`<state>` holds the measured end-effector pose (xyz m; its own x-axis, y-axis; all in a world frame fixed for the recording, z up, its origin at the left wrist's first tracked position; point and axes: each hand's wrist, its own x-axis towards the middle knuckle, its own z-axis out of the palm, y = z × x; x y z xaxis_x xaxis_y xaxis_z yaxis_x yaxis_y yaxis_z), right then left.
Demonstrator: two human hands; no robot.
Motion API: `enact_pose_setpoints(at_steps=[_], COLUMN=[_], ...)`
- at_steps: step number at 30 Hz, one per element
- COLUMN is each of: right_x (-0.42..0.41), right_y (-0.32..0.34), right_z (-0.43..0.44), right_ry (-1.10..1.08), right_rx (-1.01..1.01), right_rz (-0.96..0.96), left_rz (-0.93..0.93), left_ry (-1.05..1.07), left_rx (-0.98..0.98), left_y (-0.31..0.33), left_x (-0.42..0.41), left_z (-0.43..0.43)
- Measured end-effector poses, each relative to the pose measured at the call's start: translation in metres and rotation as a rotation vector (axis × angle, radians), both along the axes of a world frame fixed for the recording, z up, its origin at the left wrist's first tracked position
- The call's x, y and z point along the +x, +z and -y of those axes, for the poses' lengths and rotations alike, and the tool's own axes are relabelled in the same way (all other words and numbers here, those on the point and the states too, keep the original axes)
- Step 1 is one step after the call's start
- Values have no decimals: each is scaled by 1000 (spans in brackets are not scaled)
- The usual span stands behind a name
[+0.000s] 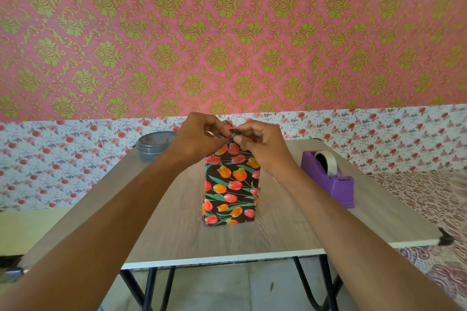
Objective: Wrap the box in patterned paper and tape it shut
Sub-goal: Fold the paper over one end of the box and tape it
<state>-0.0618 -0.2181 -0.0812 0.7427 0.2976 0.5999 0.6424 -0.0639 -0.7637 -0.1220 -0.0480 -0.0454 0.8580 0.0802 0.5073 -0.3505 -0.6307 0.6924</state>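
We note a wood-grain counter [177, 237] carrying the box [228, 209], which stands upright at its centre, covered in tulip-patterned paper [235, 182]. A purple tape dispenser [334, 185] sits apart to its right. A grey lidded container [154, 145] stands at the far left edge. The left hand [199, 136] and right hand [261, 145] meet atop the box, the curled fingers [241, 134] of both pinching the paper's top fold [228, 124].

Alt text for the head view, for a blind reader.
The left hand and right hand pinch a paper flap atop an upright tulip-wrapped box on a table. A purple tape dispenser stands right, a grey container back-left.
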Motion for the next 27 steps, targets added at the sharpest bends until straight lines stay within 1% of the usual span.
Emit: enact_pose_setpoints(at_steps=[4, 8, 13, 17, 22, 25, 27], right_x=[3, 2, 5, 4, 4, 4, 4], right_y=[-3, -4, -6, -7, -7, -7, -7], right_z=[1, -2, -5, -3, -2, 0, 1], right_ry=[-30, -66, -95, -97, -97, -67, -58], right_rx=[5, 12, 2, -4, -11, -19, -19], right_rz=[18, 11, 9, 5, 27, 50, 60], left_rz=[-42, -15, 6, 68, 96, 63, 34], left_ry=[-8, -11, -6, 14, 4, 13, 13], left_rx=[-140, -55, -22, 15, -44, -92, -89], left_y=[1, -2, -12, -17, -21, -20, -17], left_x=[-4, -5, -6, -11, -10, -6, -6], left_z=[-3, -3, -4, 2, 0, -4, -6])
